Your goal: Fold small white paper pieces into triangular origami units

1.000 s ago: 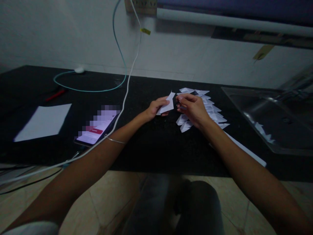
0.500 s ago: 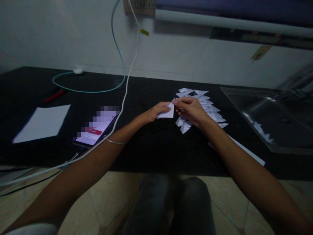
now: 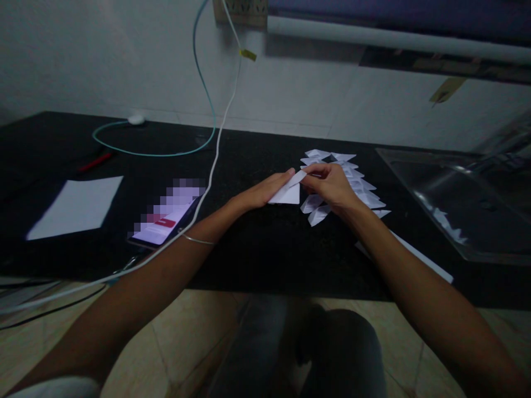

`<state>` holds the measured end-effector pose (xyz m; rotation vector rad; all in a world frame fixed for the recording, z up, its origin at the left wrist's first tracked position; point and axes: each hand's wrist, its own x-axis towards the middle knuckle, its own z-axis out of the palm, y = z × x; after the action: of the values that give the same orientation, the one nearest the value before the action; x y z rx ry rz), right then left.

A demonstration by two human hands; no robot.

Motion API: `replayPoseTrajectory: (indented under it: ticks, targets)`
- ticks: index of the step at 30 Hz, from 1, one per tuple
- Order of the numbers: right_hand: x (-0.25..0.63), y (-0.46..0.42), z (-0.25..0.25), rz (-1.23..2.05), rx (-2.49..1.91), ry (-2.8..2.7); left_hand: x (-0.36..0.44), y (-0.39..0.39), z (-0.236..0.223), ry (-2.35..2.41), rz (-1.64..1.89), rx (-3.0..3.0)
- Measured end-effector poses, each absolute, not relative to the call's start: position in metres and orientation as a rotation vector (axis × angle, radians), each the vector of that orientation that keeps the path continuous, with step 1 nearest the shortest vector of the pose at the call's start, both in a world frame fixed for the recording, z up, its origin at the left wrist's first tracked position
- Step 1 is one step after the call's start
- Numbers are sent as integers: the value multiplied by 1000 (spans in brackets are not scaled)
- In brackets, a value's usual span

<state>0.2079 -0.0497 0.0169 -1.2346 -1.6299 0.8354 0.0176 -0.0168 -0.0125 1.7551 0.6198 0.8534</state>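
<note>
A small folded piece of white paper [image 3: 289, 194] is between my two hands, above the black countertop. My left hand [image 3: 269, 189] holds its left side, with the thumb lying along the upper edge and the other fingers hidden. My right hand [image 3: 326, 182] pinches a raised flap at the paper's top right corner. Just behind and beside my right hand lie several folded white paper pieces [image 3: 363, 185] in overlapping rows, partly covered by that hand. Two more folded pieces [image 3: 318, 215] stick out below its fingers.
At the left lie a flat white paper sheet [image 3: 78, 207] and a lit phone [image 3: 161, 218]. A white cable [image 3: 212, 171] crosses over my left forearm. White paper [image 3: 423, 257] lies under my right forearm. A metal sink [image 3: 468, 204] is at the right.
My left thumb now lies straighter along the paper's upper edge. The flap under my right fingers stands out larger, lifted and folded over. The whole view has shifted slightly.
</note>
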Motion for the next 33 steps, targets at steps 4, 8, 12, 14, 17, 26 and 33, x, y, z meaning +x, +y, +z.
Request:
replayPoseTrajectory:
  ticks: [4,8,12,14,17,26,33]
  targets:
    - [209,-45,10,685,-1227,-1569,22,-16,-10,661,895,1874]
    - [210,-43,9,508,-1178,-1533,22,-18,-8,753,974,2014]
    - [208,-48,14,356,-1103,-1607,22,-17,-11,825,985,2113]
    - [205,-52,16,277,-1079,-1637,21,-16,-13,883,987,2139]
    - [201,-59,20,158,-1078,-1632,21,-14,-14,971,1031,2151]
    - [197,-61,15,149,-1088,-1686,24,-22,-11,920,1004,2259]
    - [199,-53,9,533,-1058,-1567,19,-27,-9,970,893,2470]
